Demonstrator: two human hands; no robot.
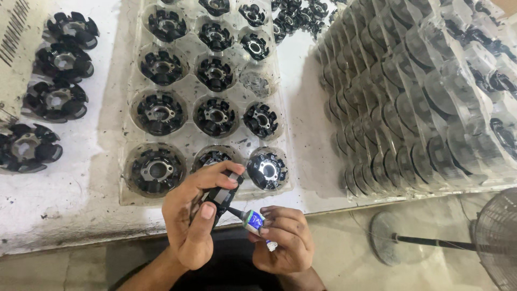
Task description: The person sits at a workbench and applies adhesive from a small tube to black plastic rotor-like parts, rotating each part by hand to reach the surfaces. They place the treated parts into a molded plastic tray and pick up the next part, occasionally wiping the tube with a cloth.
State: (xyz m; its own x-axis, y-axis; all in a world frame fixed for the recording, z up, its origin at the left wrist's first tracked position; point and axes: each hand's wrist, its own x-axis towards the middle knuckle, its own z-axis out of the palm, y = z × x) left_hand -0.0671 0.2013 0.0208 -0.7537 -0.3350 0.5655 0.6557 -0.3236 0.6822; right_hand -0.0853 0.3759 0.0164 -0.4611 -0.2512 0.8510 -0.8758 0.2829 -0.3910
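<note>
Nearest the camera, the right hand (283, 240) has its grip pinched around a small clear glue tube with a blue label (254, 221), its dark nozzle touching a black ring-shaped metal part (219, 197). The left hand (194, 215) has its grip clamped on that part, just over the edge of the white stained desk (64, 205). Beyond lies a clear plastic tray (186, 141) of similar parts, then a stack of clear trays (420, 97) to the right.
</note>
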